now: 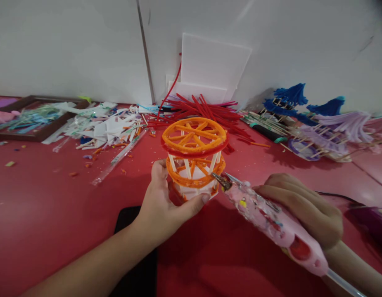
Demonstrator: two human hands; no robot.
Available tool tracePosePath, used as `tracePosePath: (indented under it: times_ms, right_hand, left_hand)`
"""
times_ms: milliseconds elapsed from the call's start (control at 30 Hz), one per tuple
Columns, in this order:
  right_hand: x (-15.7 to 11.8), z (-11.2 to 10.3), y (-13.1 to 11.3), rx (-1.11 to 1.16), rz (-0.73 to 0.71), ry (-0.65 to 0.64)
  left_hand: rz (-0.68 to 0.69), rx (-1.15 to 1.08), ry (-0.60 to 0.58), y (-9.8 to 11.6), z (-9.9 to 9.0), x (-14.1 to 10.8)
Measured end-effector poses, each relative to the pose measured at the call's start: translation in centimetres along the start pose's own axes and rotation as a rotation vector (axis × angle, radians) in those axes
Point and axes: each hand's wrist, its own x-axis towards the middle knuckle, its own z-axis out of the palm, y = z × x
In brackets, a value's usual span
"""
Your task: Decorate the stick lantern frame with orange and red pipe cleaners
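Observation:
My left hand (166, 204) grips the lower part of a small round two-tier craft model (195, 138), its thumb in front and fingers at the left side. Orange spoked rings form the tiers, a red band edges the top one, and short pale sticks join them over a white base. In my right hand (297, 202) is a pink hot glue gun (271, 222), its body crusted with dried glue. The metal nozzle points left and meets or nearly meets the model's lower ring; contact cannot be made out. A clear glue stick (344, 282) protrudes from the gun's back end.
Red pipe cleaners (203, 109) lie behind the model, before leaning white boards (214, 62). White scraps (108, 128) and a brown frame (43, 132) are at left. Blue and lilac tiered models (330, 128) stand right. A dark flat object (133, 255) lies under my left arm.

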Motion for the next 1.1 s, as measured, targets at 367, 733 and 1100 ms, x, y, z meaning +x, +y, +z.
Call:
tracePosePath:
  times_ms: [367,733,1100]
  right_hand:
    - [1.1,-0.6,-0.5,-0.068,-0.113,-0.080]
    - [1.1,-0.7,-0.7,-0.116,-0.162,-0.073]
    - [-0.1,-1.5,0.3,-0.167,-0.007,0.043]
  left_hand:
    - [-0.077,-0.196,-0.064,0.5,0.3,0.1]
    - [-0.078,-0.265,-0.061,0.3,0.3,0.1]
    - [-0.029,-0.274,0.020,0.0,0.1,0.2]
